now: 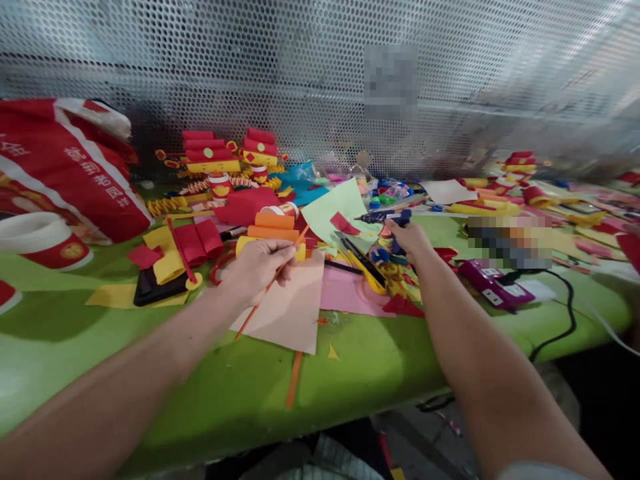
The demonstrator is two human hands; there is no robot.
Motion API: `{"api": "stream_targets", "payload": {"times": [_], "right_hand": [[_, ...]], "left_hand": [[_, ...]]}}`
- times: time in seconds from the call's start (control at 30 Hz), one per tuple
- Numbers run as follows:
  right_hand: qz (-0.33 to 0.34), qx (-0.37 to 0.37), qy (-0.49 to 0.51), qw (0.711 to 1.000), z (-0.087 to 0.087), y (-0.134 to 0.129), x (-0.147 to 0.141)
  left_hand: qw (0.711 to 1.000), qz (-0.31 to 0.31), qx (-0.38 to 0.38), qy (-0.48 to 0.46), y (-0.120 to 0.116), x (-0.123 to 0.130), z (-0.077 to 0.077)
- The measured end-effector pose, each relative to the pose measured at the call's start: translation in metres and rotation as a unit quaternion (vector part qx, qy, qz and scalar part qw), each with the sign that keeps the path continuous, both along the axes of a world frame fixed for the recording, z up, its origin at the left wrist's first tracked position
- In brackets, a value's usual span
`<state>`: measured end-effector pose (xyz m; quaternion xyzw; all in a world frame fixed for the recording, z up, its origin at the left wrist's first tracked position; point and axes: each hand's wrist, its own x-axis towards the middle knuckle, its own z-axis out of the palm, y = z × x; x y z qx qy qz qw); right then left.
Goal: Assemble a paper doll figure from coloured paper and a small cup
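My left hand [265, 270] is closed in a pinch on a thin orange paper strip [246, 324], which slants above a pale peach paper sheet [300, 313]. To the right, my right hand [413, 241] grips a dark blue glue gun [383, 215], its nozzle pointing left over a light green sheet [325, 212] and a small red paper piece [345, 223]. A yellow and black utility knife [367, 265] lies between my hands. Behind my left hand are orange and yellow rolled papers [274, 227]. Another orange strip [295, 380] hangs towards the table's front edge.
Red and white paper cups [50, 240] and a big red bag [100, 167] stand at left. Finished-looking red and yellow paper figures [210, 157] line the back by a perforated metal wall [300, 80]. A purple power strip [495, 287] with a black cord sits at right.
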<state>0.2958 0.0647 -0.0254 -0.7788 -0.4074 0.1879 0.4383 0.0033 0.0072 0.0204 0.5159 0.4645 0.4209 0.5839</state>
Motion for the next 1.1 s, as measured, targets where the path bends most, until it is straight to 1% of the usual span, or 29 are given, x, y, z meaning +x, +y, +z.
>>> {"api": "stream_targets", "payload": {"times": [0.1,0.2,0.3,0.37,0.4,0.47,0.5,0.53,0.57,0.6,0.67,0.73,0.77,0.83,0.9,1.0,1.1], "right_hand": [[-0.027,-0.038,-0.064,0.997,-0.004,0.005,0.007],[-0.044,-0.082,-0.106,0.990,-0.002,0.003,0.012],[-0.067,-0.134,-0.141,0.979,0.006,-0.003,0.012],[-0.078,-0.156,-0.194,0.965,0.015,-0.008,0.009],[-0.082,-0.134,-0.229,0.961,0.020,-0.011,0.005],[-0.060,-0.076,-0.253,0.962,0.027,-0.017,-0.009],[-0.007,-0.001,-0.230,0.973,0.029,-0.020,-0.019],[0.054,0.063,-0.171,0.982,0.030,-0.024,-0.032],[0.117,0.102,-0.094,0.983,0.030,-0.028,-0.045],[0.172,0.131,-0.013,0.976,0.028,-0.033,-0.059],[0.268,0.134,0.133,0.945,0.025,-0.042,-0.085],[0.336,0.125,0.233,0.904,0.022,-0.050,-0.104],[0.353,0.121,0.264,0.889,0.022,-0.054,-0.110],[0.372,0.101,0.305,0.871,0.022,-0.058,-0.115],[0.377,0.090,0.332,0.860,0.024,-0.061,-0.116],[0.386,0.094,0.356,0.846,0.025,-0.062,-0.116],[0.395,0.099,0.356,0.841,0.024,-0.063,-0.117]], "left_hand": [[0.999,-0.022,-0.038,-0.016,-0.001,0.001,0.003],[0.997,-0.027,-0.069,-0.035,-0.002,0.002,0.005],[0.994,-0.037,-0.087,-0.048,-0.004,0.002,0.008],[0.993,-0.052,-0.094,-0.055,-0.005,0.001,0.009],[0.992,-0.059,-0.094,-0.060,-0.006,0.001,0.009],[0.990,-0.076,-0.092,-0.074,-0.008,0.000,0.009],[0.989,-0.086,-0.091,-0.081,-0.009,0.000,0.009],[0.987,-0.098,-0.092,-0.088,-0.009,0.000,0.009],[0.985,-0.109,-0.093,-0.092,-0.010,0.000,0.009],[0.984,-0.119,-0.093,-0.094,-0.011,0.000,0.008],[0.982,-0.138,-0.094,-0.093,-0.012,0.001,0.007],[0.980,-0.153,-0.092,-0.086,-0.013,0.001,0.006],[0.980,-0.160,-0.088,-0.081,-0.013,0.002,0.005],[0.979,-0.170,-0.080,-0.076,-0.013,0.002,0.004],[0.978,-0.176,-0.078,-0.078,-0.014,0.003,0.004],[0.976,-0.185,-0.083,-0.082,-0.014,0.003,0.004],[0.975,-0.189,-0.084,-0.079,-0.015,0.003,0.005]]}}
